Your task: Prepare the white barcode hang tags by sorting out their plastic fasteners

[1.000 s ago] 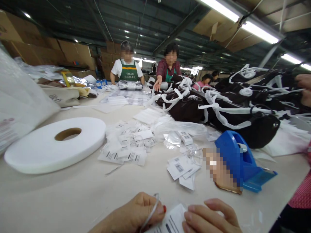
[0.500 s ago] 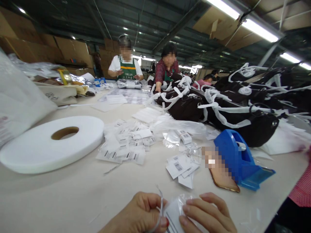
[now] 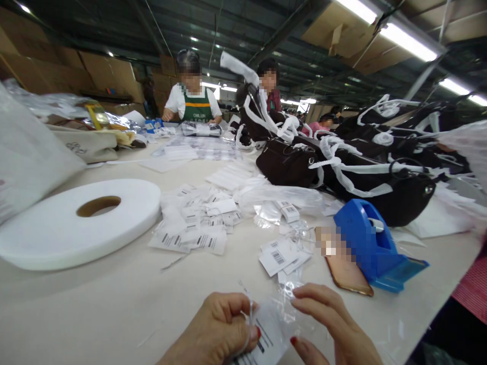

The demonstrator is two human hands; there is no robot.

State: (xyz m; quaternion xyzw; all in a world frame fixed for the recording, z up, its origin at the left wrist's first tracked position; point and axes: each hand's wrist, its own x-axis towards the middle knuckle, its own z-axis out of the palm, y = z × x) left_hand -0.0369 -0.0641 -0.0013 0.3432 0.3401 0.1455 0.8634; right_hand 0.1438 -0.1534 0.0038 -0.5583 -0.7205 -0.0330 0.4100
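Note:
At the bottom centre, my left hand (image 3: 224,327) pinches a printed white tag (image 3: 266,334) with its thin string between thumb and forefinger. Beside it, my right hand (image 3: 333,324) has its fingers apart at a clear plastic bag (image 3: 291,309) around the tag's right side. Whether the fingertips touch the bag is hard to tell. Just beyond the hands lie white barcode cards (image 3: 277,257). Farther left is a spread of printed tags in clear bags (image 3: 196,228).
A large white roll (image 3: 45,223) lies left. To the right are a phone (image 3: 350,268) and a blue tape dispenser (image 3: 365,243). Dark bags with white-wrapped straps (image 3: 384,187) are piled behind. Two people, one in a green apron (image 3: 198,106), are across the table.
My right hand has opened and moved slightly right, off the tag, showing more print. A dark bag has been lifted near the far person at the pile. The aproned person's hands have lowered.

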